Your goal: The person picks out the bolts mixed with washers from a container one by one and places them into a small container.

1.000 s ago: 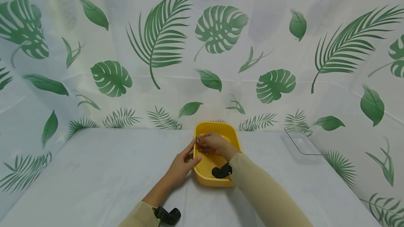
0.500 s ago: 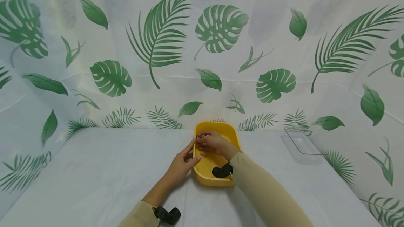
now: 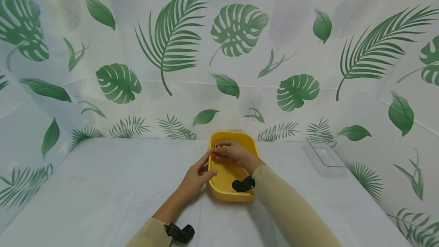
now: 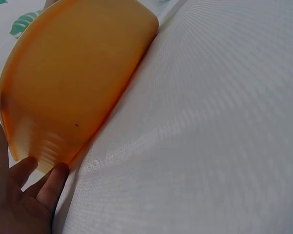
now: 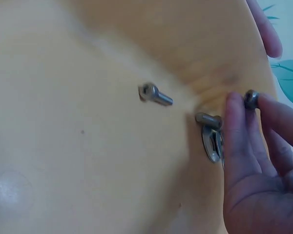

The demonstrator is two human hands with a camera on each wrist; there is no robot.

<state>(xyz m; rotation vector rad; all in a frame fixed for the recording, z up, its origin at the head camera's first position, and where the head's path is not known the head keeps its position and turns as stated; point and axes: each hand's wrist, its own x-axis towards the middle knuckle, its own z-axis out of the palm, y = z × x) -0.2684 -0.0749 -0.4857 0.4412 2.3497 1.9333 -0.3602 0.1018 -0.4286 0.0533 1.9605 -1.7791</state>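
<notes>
A yellow plastic tub (image 3: 233,196) stands on the white-covered table. My left hand (image 3: 193,182) holds its left side, thumb at the rim and fingers along the outer wall, as the left wrist view also shows. My right hand (image 3: 236,153) reaches inside, near the left wall. Between thumb and fingertips it pinches a small metal socket-head screw (image 5: 251,99). Another socket-head screw (image 5: 157,94) lies on the tub floor. Beside the right fingers lie a short metal pin-like piece (image 5: 208,120) and a flat metal washer (image 5: 211,145), partly hidden by the hand.
To the right on the table sits a shallow clear plastic container (image 3: 326,159) with a dark line along its edge. A white cloth with green leaf prints (image 3: 236,29) hangs behind and at both sides.
The right hand has shifted slightly within the tub. A small metal piece seen below it half a second ago no longer shows there in the head view. The left hand keeps its place.
</notes>
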